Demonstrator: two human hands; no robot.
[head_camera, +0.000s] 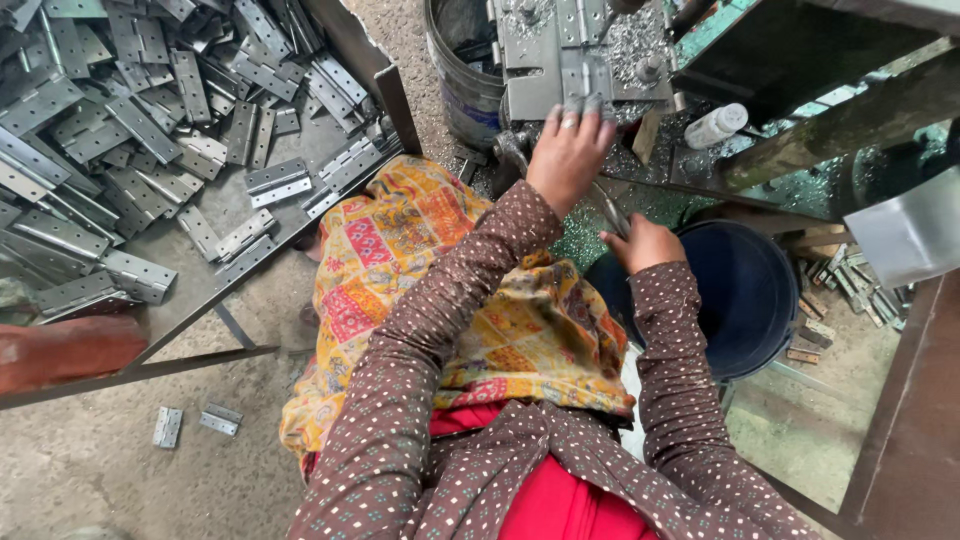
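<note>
Left hand (568, 150) — fingers spread flat, pressing a steel hinge (560, 62) onto the machine bed (640, 45), amid metal swarf. Right hand (645, 243) — fist wrapped tight around a metal lever (606, 207), above a dark bucket (745, 295). Loose hinges heap on the tray (215, 205) at left.

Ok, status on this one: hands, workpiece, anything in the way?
Left hand flat on hinge on machine bed. Right hand gripping lever. Metal shavings around, nothing blocking.
</note>
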